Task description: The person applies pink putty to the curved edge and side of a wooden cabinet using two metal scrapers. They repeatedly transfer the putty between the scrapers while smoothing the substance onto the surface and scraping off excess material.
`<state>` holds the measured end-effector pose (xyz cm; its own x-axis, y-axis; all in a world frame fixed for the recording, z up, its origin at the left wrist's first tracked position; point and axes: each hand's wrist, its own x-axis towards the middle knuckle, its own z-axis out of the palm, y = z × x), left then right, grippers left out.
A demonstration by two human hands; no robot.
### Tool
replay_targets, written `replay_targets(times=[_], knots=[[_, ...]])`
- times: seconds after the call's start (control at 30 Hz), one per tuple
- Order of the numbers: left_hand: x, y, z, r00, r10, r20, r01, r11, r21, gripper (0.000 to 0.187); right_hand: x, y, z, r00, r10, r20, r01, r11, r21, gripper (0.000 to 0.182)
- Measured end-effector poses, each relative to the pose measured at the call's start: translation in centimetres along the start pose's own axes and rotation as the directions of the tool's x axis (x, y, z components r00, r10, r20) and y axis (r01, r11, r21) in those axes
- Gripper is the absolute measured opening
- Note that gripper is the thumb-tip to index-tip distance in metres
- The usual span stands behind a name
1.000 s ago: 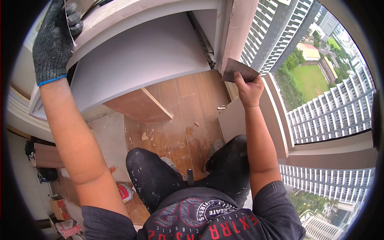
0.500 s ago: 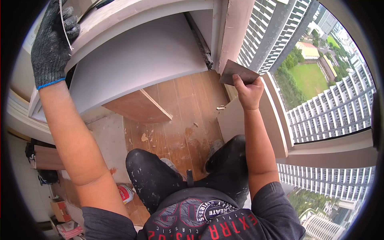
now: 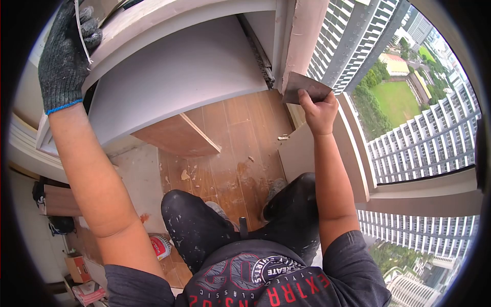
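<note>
My right hand [image 3: 321, 111] grips a thin brownish-grey rectangular scraper plate [image 3: 306, 88], thumb flat on its near face. The plate's left edge overlaps the pale upright window frame [image 3: 303, 41]. On my left hand [image 3: 64, 61] is a dark knit glove with a blue cuff; its fingers are curled at the upper left, beside the pale rim [image 3: 148, 28] of the cabinet. A thin white strip [image 3: 82, 33] runs along the curled fingers. What lies inside that grip is hidden. Below the rim slopes a wide grey panel [image 3: 174, 71].
A brown board [image 3: 179, 135] juts out over the wood-look floor [image 3: 230, 123], where pale flakes [image 3: 185, 175] lie. A red and white tub [image 3: 160, 247] stands by my left knee. On the right, the window [image 3: 388, 102] looks out on tall buildings far below.
My right hand has moved slightly upward with the scraper plate, along the window frame. My left hand has stayed almost in place.
</note>
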<state>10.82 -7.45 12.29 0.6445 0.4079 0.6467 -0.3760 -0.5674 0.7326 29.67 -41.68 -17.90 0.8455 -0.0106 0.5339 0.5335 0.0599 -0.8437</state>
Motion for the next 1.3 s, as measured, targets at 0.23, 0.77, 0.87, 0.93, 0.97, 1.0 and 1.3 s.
replay_targets(times=[0.23,0.77,0.87,0.93,0.97,1.0,1.3], knots=[[0.0,-0.3,0.5,0.995,-0.007,-0.1,0.004,0.999,-0.033,0.046,1.4,0.7,-1.6,0.997,0.045,-0.057,-0.046,0.999,-0.008,0.021],[-0.2,-0.1,0.8,0.989,-0.036,-0.144,0.027,0.998,-0.062,0.045,0.6,-3.2,0.1,0.999,0.032,0.033,-0.035,0.996,0.079,0.02],[0.0,-0.2,0.4,0.995,-0.035,-0.092,0.024,0.993,-0.119,0.045,0.6,-3.2,0.2,0.999,0.038,0.038,-0.04,0.998,0.049,0.02],[0.0,0.0,0.2,1.0,-0.011,0.023,0.015,0.984,-0.178,0.046,0.6,-3.5,0.3,0.998,0.048,0.045,-0.049,0.998,0.034,0.019],[0.0,0.1,0.2,1.0,-0.011,0.014,0.013,0.987,-0.162,0.046,0.7,-3.6,0.4,0.998,0.041,0.039,-0.042,0.999,0.025,0.019],[-0.1,0.2,0.3,1.0,-0.011,0.005,0.012,0.989,-0.145,0.046,0.7,-3.6,0.5,0.999,0.035,0.033,-0.036,0.999,0.017,0.019],[-0.7,0.6,1.3,0.998,0.021,-0.056,-0.018,0.999,0.051,0.045,1.4,-2.3,0.2,1.0,0.022,0.004,-0.022,1.0,-0.001,0.022]])
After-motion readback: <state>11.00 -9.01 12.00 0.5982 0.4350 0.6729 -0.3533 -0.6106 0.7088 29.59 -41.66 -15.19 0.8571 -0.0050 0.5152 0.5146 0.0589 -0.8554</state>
